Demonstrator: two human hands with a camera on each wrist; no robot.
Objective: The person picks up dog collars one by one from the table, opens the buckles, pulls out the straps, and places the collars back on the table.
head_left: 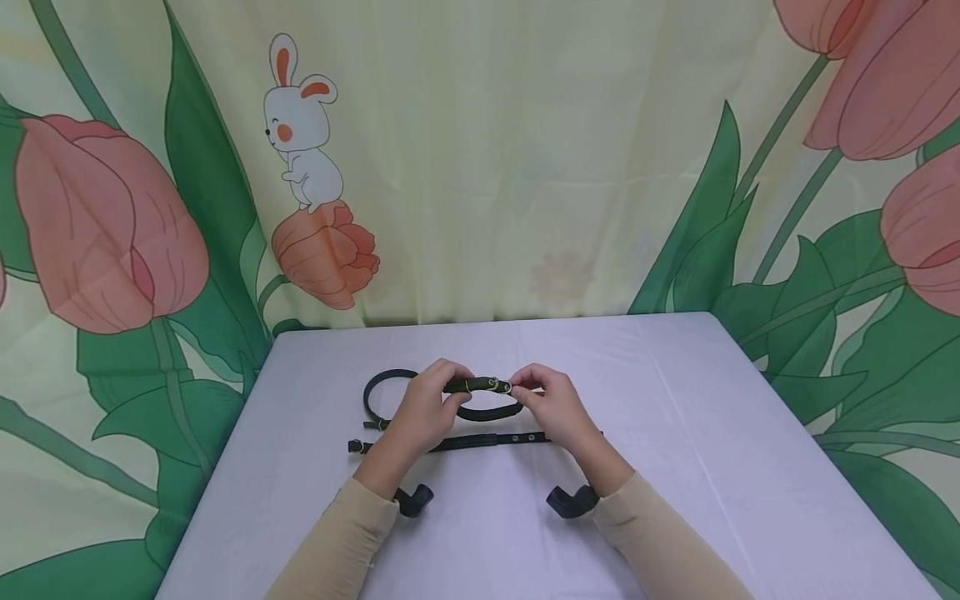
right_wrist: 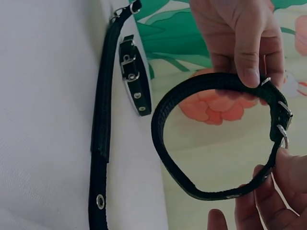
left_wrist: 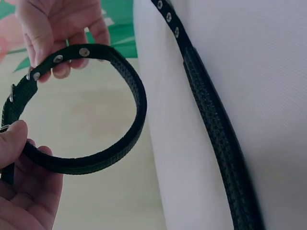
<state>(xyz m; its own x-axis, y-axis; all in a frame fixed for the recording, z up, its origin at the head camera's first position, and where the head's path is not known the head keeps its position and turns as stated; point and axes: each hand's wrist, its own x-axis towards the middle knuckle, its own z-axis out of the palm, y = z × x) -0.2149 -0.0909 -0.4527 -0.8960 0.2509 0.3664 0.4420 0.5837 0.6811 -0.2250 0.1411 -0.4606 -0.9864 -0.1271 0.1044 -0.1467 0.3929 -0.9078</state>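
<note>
A dark collar (head_left: 489, 414) with silver buckle and rings is closed into a loop, held up over the white table by both hands. My left hand (head_left: 429, 408) pinches it on the left of the buckle. On the other side, my right hand (head_left: 557, 407) pinches the strap near a metal ring. In the left wrist view, eyelets show along the held collar (left_wrist: 98, 165); the right wrist view shows its buckle side (right_wrist: 273, 112). Behind my left hand lies a second looped collar (head_left: 369, 398). An unfastened collar (head_left: 468, 442) stretches straight across the table below both hands.
A white cloth covers the table (head_left: 495, 550). A curtain (head_left: 480, 167) printed with tulips and a rabbit hangs behind its far edge. Black wrist devices, one at the left wrist (head_left: 415, 501) and one at the right (head_left: 572, 502), jut inward above the cloth.
</note>
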